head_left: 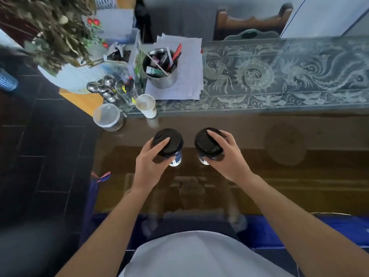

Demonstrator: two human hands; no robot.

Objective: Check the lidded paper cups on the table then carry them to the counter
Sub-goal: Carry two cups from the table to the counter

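Fingers of both hands curl round black-lidded paper cups: the left hand (150,156) grips the left cup (169,145) from its outer side, forefinger laid across the black lid and thumb low on the blue-and-white wall, while the right hand (224,151) grips the right cup (207,143) the same way, forefinger on the lid and thumb pressed against the wall near the base. Both cups are upright, side by side but apart, over the near middle of the glass-topped table (259,176) — whether they rest on the glass or are just lifted I cannot tell. Brown wood shows beneath the glass, and along the far side runs a wide etched band of dragons (279,74). At the far left stands a white ribbed pot holding a leafy plant (60,37) with small red berries. Beside it a sheaf of white papers (185,66) lies under a steel tin (160,67) crammed with pens and sticks. Nearer the table's left edge sit a cluster of metal spoons (103,87), an open white paper cup (146,105) and a clear plastic-lidded jar (108,116) — all well apart from the two held cups. A carved wooden chair back (253,21) rises beyond the table.
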